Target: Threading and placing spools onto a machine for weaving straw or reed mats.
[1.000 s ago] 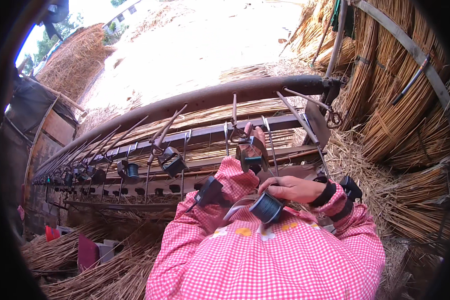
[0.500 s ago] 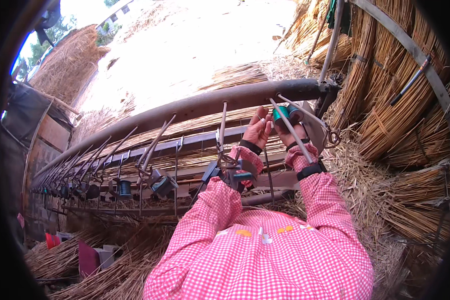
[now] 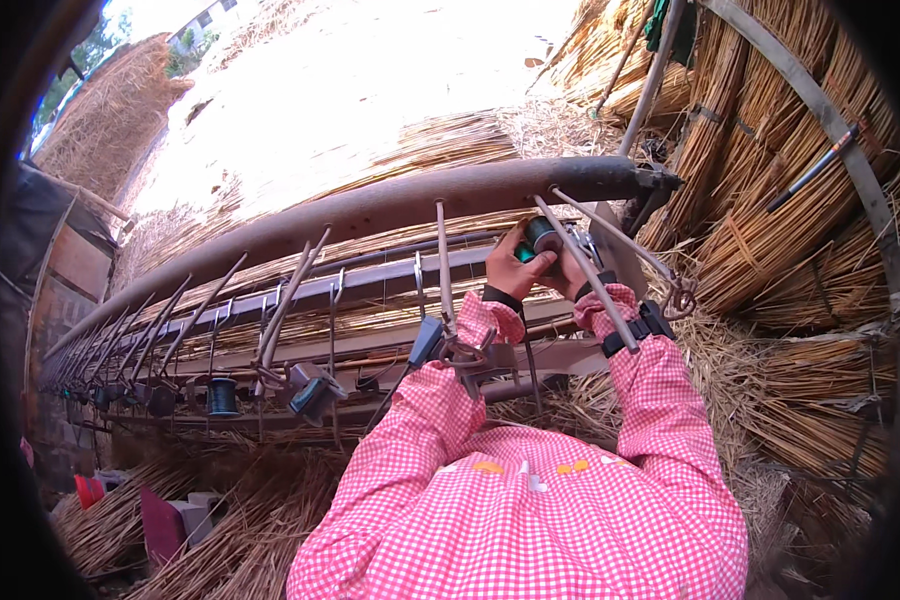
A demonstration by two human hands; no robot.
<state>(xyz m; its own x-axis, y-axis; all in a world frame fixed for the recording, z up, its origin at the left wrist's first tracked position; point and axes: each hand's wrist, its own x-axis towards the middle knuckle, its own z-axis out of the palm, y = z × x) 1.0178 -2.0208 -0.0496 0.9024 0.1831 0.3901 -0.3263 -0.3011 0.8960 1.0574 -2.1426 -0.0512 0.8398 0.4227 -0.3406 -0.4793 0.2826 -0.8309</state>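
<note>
Between my hands, just below the right end of the long brown pipe point(image 3: 370, 208), is a spool of green thread point(image 3: 542, 236) with a dark round end. My left hand point(image 3: 512, 266) closes round its left side, the thumb pressing across the front. Supporting it from the right is my right hand point(image 3: 572, 272), its fingers largely hidden by the spool and a slanting metal rod point(image 3: 585, 268). More thread spools, such as a dark teal spool point(image 3: 223, 397) and a tilted spool point(image 3: 316, 397), hang along the frame to the left.
Rods with looped ends hang from the pipe on both sides of my forearms. Reed bundles point(image 3: 760, 240) are stacked at the right, beside a curved metal band point(image 3: 810, 80). Loose straw lies below the frame, near a maroon board point(image 3: 161, 527) at the lower left.
My left hand, whose fingertips were pinched beside the spool, has come round it. The spool has turned and dropped slightly in my hands. The whole view has shifted a little.
</note>
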